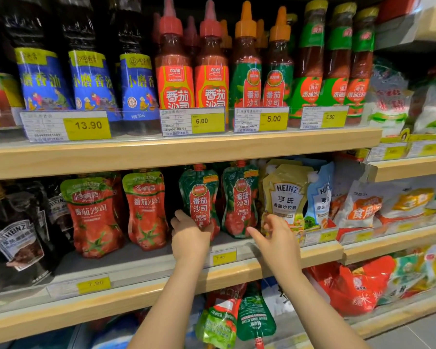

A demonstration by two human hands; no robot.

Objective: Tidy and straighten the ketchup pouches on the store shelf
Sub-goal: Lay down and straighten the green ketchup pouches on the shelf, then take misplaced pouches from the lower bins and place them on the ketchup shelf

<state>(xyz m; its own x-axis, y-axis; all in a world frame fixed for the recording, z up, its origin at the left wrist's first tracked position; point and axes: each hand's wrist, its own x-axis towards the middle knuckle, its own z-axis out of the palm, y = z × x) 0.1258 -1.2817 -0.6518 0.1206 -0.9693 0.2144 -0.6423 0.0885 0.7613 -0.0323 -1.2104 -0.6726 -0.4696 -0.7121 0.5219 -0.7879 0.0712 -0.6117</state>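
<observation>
The head camera looks at a wooden-edged store shelf (275,269) where the ketchup pouches stand in a row on the middle level. The left hand (190,234) is closed around the lower part of the left green pouch (199,195), fingers wrapped round its base. The right hand (277,231) hovers just in front of the right green pouch (239,200) with its fingers spread and loose, gripping nothing; whether a fingertip touches the pouch I cannot tell.

As for progress, the job looks partly done. The two green pouches face forward but lean slightly, and a dark gap separates them from the two red pouches (118,210) to their left, which sit forward, bulge and tilt a little. Squaring up the green pair, closing that gap and lining up the fronts seem to be what is left. On the level below, two more pouches (237,317) hang upside down over the edge; they probably need sorting too.

The pouches are soft, glossy plastic with a narrow waist, a rounded, full bottom and a small screw cap at the top; the film crinkles and catches the light. They will likely slump unless set on their flat bases. Yellow price tags (224,256) sit in a clear strip along the shelf front.
</observation>
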